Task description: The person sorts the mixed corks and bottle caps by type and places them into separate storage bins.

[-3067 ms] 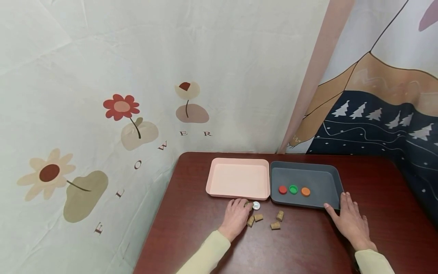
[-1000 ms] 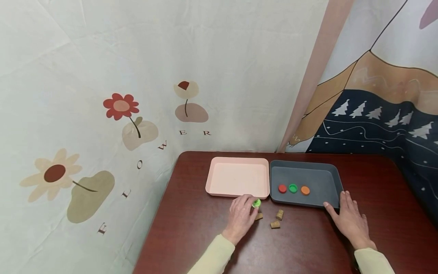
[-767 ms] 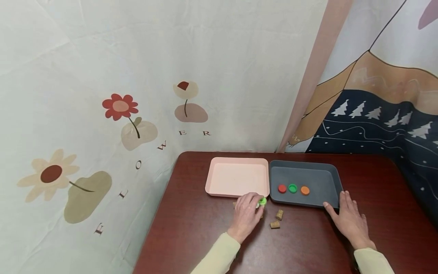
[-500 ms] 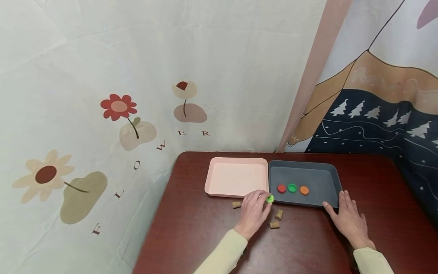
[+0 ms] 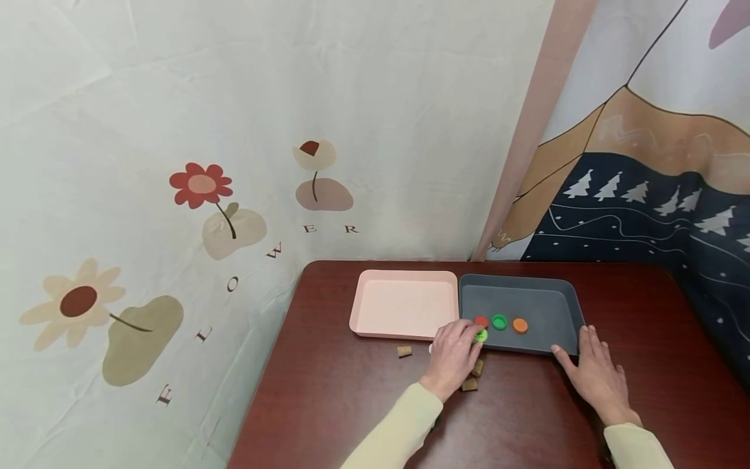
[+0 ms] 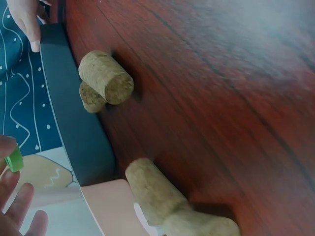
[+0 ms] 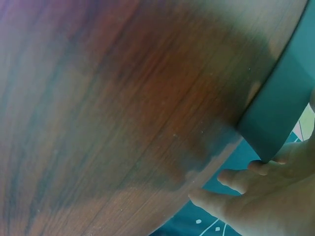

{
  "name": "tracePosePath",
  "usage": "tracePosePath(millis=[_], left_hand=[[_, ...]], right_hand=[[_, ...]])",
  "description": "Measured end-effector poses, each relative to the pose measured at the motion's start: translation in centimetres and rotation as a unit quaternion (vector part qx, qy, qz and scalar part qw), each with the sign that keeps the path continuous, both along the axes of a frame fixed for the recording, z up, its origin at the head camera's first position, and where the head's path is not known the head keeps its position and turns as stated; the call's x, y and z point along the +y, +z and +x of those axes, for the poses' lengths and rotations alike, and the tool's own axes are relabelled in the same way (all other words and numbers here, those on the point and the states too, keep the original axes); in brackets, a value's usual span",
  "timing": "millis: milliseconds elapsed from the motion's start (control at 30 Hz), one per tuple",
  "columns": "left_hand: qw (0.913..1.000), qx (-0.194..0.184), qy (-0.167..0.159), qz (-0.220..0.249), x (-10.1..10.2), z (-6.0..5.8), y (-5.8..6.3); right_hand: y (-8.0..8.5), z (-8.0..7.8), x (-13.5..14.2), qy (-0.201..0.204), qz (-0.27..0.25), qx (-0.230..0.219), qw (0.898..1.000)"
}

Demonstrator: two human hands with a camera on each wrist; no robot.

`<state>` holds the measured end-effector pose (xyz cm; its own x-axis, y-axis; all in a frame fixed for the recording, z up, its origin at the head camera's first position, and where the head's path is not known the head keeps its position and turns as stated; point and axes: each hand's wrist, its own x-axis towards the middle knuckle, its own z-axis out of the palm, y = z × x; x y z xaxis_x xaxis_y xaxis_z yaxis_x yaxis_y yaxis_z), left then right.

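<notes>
My left hand (image 5: 451, 355) pinches a light green bottle cap (image 5: 481, 335) between thumb and fingers, at the front left of the dark grey tray (image 5: 553, 316). The same cap (image 6: 15, 160) shows at the left edge of the left wrist view. Inside the tray lie a red cap (image 5: 481, 321), partly covered by the held one, a green cap (image 5: 499, 322) and an orange cap (image 5: 520, 326). My right hand (image 5: 600, 381) rests at the tray's front right corner, fingers extended along its side and thumb at the front wall.
A pink tray (image 5: 404, 303) stands against the dark one's left side. On the brown table are several corks, one cork (image 5: 405, 352) in front of the pink tray and another cork (image 5: 470, 385) below my left hand. A white disc (image 5: 431, 348) peeks out behind that hand.
My left hand has picked up the light green cap from among the corks and carried it rightward to the dark tray's front edge. My right hand has stayed at its corner.
</notes>
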<state>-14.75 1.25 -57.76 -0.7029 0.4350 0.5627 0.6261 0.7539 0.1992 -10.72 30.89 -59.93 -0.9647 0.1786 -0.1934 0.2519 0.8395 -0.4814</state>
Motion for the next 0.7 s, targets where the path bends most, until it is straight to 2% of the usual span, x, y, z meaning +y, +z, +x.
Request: tracePosePath(millis=[367, 700], left_hand=[[0.9982, 0.012, 0.004, -0.058, 2.2, -1.1, 0.2], [0.9918, -0.005, 0.017, -0.126, 3.8, -2.5, 0.0]], right_hand=[[-0.2, 0.0, -0.1, -0.004, -0.001, 0.003, 1.0], [-0.1, 0.0, -0.1, -0.005, 0.001, -0.002, 1.0]])
